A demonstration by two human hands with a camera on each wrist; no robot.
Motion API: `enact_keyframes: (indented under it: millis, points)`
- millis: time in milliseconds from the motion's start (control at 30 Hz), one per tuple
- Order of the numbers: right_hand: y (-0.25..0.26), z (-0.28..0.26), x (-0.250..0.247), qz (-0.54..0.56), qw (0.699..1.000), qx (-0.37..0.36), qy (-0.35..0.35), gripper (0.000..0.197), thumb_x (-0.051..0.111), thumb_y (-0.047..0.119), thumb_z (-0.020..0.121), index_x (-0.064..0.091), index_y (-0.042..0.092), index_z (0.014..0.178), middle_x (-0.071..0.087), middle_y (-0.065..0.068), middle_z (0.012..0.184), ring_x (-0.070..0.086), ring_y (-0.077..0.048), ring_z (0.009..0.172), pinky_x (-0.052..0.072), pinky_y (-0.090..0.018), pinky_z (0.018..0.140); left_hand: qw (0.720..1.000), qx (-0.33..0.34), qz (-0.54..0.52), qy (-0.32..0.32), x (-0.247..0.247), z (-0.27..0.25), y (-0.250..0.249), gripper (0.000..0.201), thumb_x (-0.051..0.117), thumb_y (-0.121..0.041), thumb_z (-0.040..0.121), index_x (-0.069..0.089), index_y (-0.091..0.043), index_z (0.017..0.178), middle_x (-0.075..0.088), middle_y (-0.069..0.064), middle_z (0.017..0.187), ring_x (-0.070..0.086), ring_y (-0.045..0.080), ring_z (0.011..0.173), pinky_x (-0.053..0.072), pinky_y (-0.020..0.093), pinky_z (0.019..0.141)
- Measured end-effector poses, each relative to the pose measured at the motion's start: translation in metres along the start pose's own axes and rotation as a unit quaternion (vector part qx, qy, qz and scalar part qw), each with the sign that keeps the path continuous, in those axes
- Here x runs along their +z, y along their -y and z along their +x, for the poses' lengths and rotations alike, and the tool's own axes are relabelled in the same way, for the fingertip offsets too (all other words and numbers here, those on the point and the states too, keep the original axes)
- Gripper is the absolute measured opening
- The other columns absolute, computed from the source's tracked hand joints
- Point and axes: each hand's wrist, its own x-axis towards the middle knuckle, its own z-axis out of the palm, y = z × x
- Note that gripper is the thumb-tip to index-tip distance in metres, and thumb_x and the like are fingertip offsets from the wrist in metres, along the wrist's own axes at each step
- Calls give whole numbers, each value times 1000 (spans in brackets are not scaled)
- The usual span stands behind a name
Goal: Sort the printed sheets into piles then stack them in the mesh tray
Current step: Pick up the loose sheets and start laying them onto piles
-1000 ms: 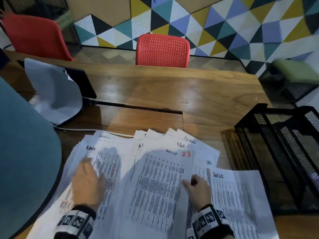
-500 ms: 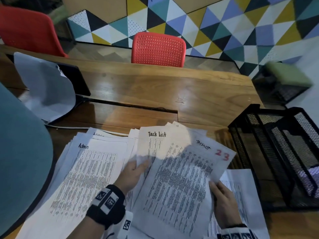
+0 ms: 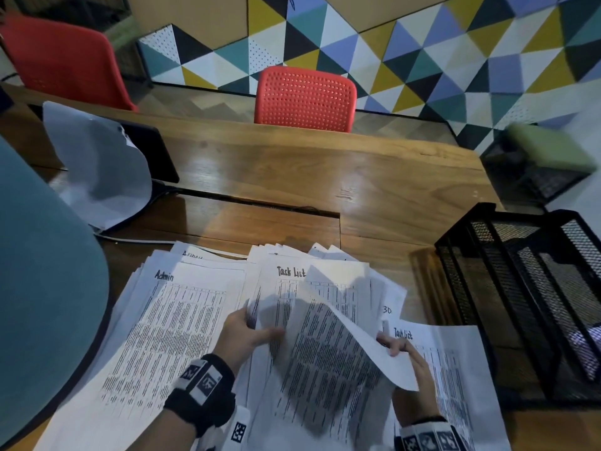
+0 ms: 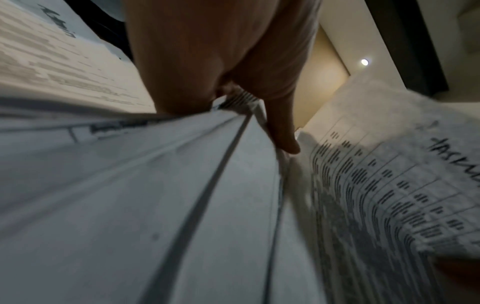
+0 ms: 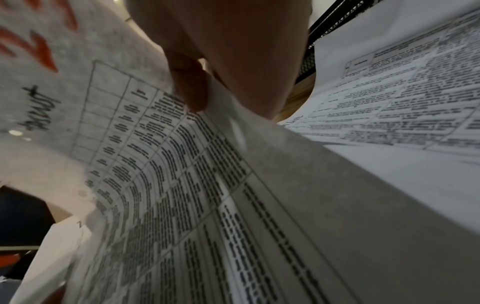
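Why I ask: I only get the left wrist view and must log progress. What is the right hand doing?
Observer: The right hand pinches the right edge of the lifted sheet.
Operator: Where is the mesh tray?
Observer: The mesh tray stands on the table, just right of the sheets.
Operator: What heads the left pile?
Observer: The left pile is headed "Admin" in handwriting.
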Motion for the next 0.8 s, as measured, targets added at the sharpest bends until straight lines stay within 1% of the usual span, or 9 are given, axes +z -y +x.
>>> enact_keyframes:
  millis: [133, 233, 333, 400, 533, 600, 633, 700, 800]
  points:
    - [-5, 3, 2, 2, 1000, 9, 0, 25, 66, 20, 69, 55, 10, 50, 69, -6, 116, 64, -20, 109, 57, -33, 74, 981, 81, 151, -89, 10, 2, -3, 51, 85, -27, 74, 50, -19, 109, 67, -3, 94, 67, 16, 83, 57, 29, 73]
    - [-10, 3, 0, -47, 999, -21, -3, 23, 53, 6, 77, 51, 7, 55, 62, -7, 129, 52, -23, 124, 39, -53, 103, 935, 153, 288, -142, 12, 9, -1, 32, 75, -18, 85, 52, -20, 107, 63, -7, 84, 62, 16, 77, 44, 19, 60]
    - [-9, 4, 2, -43, 999, -17, -7, 30, 37, -12, 88, 47, 5, 66, 62, -14, 119, 57, -25, 112, 46, -42, 88, 899, 162, 362, -183, 13, 6, -4, 8, 63, -21, 95, 58, -15, 97, 59, -4, 71, 54, 17, 68, 32, 16, 50]
    - [-8, 5, 4, -28, 1000, 1, -1, 31, 35, -14, 89, 48, 4, 67, 61, -19, 119, 59, -27, 108, 47, -34, 79, 870, 176, 413, -203, 13, 4, -5, 18, 53, -27, 100, 56, -15, 88, 54, -4, 66, 50, 18, 65, 29, 23, 50]
    - [-21, 20, -9, 14, 1000, 27, -5, 43, 38, -10, 86, 61, 5, 53, 61, -19, 120, 57, -32, 109, 55, -25, 71, 827, 196, 486, -202, 8, 0, -11, 13, 64, -25, 94, 72, -16, 89, 65, 0, 87, 59, 17, 74, 46, 27, 62]
    - [-32, 32, -21, 10, 999, 47, -16, 38, 43, -6, 86, 72, 12, 69, 64, -13, 116, 48, -43, 122, 50, -31, 87, 803, 226, 509, -213, 7, -4, -13, 18, 75, -18, 84, 76, -19, 102, 70, 8, 105, 66, 22, 84, 58, 35, 65]
    - [-33, 36, -23, 6, 999, 49, -13, 28, 50, 2, 82, 73, 16, 75, 67, -8, 112, 40, -48, 129, 41, -36, 95, 804, 258, 490, -217, 7, -7, -12, 22, 73, -17, 85, 75, -18, 107, 69, 9, 112, 67, 23, 88, 60, 34, 66]
    - [-28, 36, -21, 9, 999, 48, 10, 3, 72, 22, 66, 73, 21, 67, 71, 1, 111, 38, -45, 132, 33, -41, 101, 874, 298, 348, -161, 8, -16, -18, 16, 61, -15, 94, 71, -18, 106, 66, 1, 113, 65, 7, 86, 59, 21, 64]
    - [-22, 36, -13, 29, 998, 40, 40, 16, 77, 28, 61, 67, 15, 60, 64, -4, 127, 52, -24, 123, 34, -46, 104, 974, 200, 105, 21, 13, -30, -22, 19, 51, -12, 101, 66, -19, 93, 63, -15, 77, 55, -2, 63, 46, 18, 61]
